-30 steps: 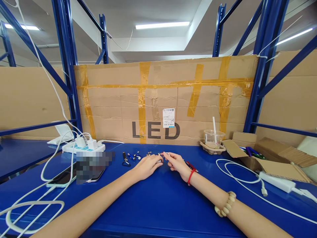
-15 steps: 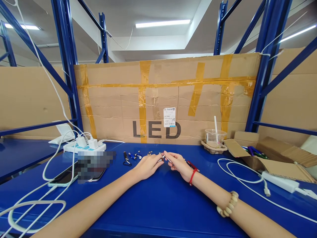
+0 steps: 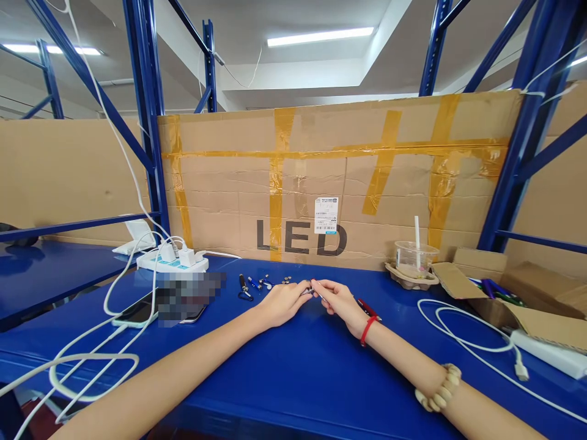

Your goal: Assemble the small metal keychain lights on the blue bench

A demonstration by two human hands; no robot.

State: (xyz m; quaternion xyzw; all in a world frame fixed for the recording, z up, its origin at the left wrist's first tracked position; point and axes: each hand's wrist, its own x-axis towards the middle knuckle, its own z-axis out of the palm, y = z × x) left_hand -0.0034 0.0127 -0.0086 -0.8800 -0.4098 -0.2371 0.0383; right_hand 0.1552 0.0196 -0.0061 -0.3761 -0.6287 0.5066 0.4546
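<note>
My left hand (image 3: 285, 304) and my right hand (image 3: 337, 301) meet above the blue tabletop with their fingertips together. Between them is a small silvery metal piece (image 3: 309, 291), too small and covered to name. Both hands are closed, pinching at it. Just beyond the left hand lie a black piece with a loop (image 3: 244, 287), a short blue cylinder (image 3: 254, 283), a small blue and silver part (image 3: 266, 284) and several tiny round pieces (image 3: 287, 280). A dark red pen-like item (image 3: 366, 307) rests behind my right wrist.
At left are a white power strip (image 3: 172, 261), looped white cables and a phone (image 3: 137, 310) beside a blurred patch. A plastic cup (image 3: 415, 256) with a straw, an open cardboard box (image 3: 545, 321) and a white cable (image 3: 477, 345) occupy the right. Cardboard (image 3: 220, 201) walls the back.
The whole view has shifted, so the scene sits further right in the frame. Both hands stay together at the silvery piece, with slight finger movement.
</note>
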